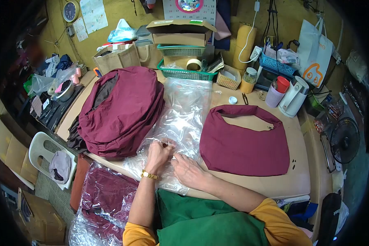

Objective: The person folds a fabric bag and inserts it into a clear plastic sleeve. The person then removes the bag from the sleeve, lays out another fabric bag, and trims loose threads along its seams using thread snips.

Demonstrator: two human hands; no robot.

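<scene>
Clear plastic bags lie in a stack down the middle of the table. My left hand, with a gold watch at the wrist, pinches the near part of the plastic. Close beside it on the right, my right hand has its fingertips on the same plastic, its fingers bent together. A maroon shoulder bag lies flat to the right of my hands. To their left is a heap of maroon bags. Below it, at the table's front, more maroon cloth in clear plastic hangs or lies.
Behind the plastic stands a green basket with a tape roll. A jar, small scissors, a purple cup and a kettle are at the back right. A white chair stands left, a fan right.
</scene>
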